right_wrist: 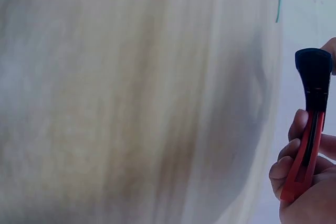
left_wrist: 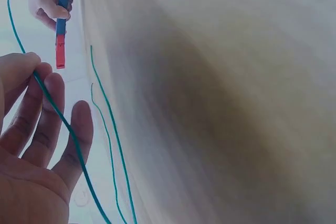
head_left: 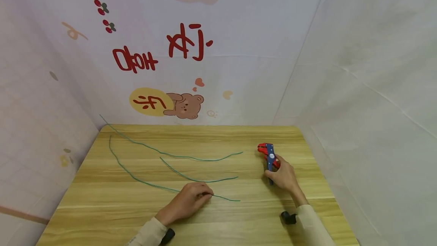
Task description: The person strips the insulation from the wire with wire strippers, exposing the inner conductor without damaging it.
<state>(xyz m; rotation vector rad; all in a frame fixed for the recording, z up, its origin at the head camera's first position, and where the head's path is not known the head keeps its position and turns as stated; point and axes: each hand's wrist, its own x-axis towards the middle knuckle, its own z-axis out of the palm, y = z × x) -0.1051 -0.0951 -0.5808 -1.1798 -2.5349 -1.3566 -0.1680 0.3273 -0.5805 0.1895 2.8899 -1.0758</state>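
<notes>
Held wire: this green wire [left_wrist: 70,128] is bending across the table, most of its length running left of your hand.
Left hand: you [head_left: 186,202] are pinching it near its right end.
Right hand: you [head_left: 286,174] are gripping red-and-blue pliers [head_left: 270,155] by the handles, right of every wire.
Loose wires: a short wire [head_left: 206,182] is lying behind your left hand; a long wire [head_left: 174,156] is curving farther back, its left tip poking past the table's corner.
Table: yellowish wood [head_left: 259,215] is showing streaky grain running side to side.
Back wall: white cloth [head_left: 252,68] is carrying red lettering [head_left: 186,45], cherries [head_left: 101,7] and a brown bear [head_left: 187,105].
Side walls: pale sheets are enclosing you, the right one [head_left: 368,86] creasing.
</notes>
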